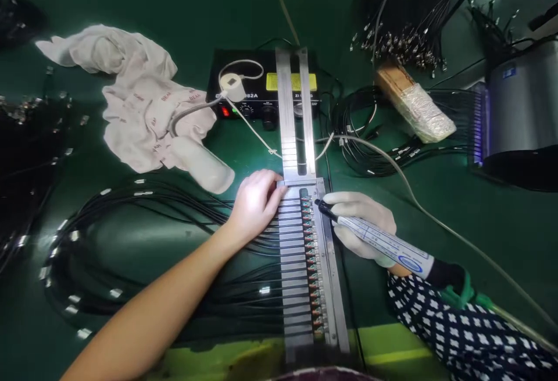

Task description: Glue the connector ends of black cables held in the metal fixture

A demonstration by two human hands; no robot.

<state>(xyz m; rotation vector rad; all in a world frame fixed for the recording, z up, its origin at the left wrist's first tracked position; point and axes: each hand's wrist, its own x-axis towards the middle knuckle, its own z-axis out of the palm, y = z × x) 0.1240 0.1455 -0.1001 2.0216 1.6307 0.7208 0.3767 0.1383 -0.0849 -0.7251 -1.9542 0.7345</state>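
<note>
My bare left hand (256,203) lies over the upper left edge of a long metal fixture (293,285), its fingers bent and the thumb at the fixture's edge. Black cables (200,203) pass beneath that hand into the fixture's slots. Their stripped ends and small connectors (312,264) sit in a row along the slotted part. In a white glove, my right hand (364,221) is wrapped round a glue dispensing syringe (387,244) with a labelled barrel. The syringe's dark tip points left, close to the topmost connectors; whether it touches them I cannot tell.
A black dispenser box (248,93) stands behind the fixture, partly under its metal rails. White cloth (148,107) lies at the left. A wrapped wooden block (416,102), coiled black cables (355,125) and a grey machine (525,96) are at the right. A thin hose (410,189) crosses the green table.
</note>
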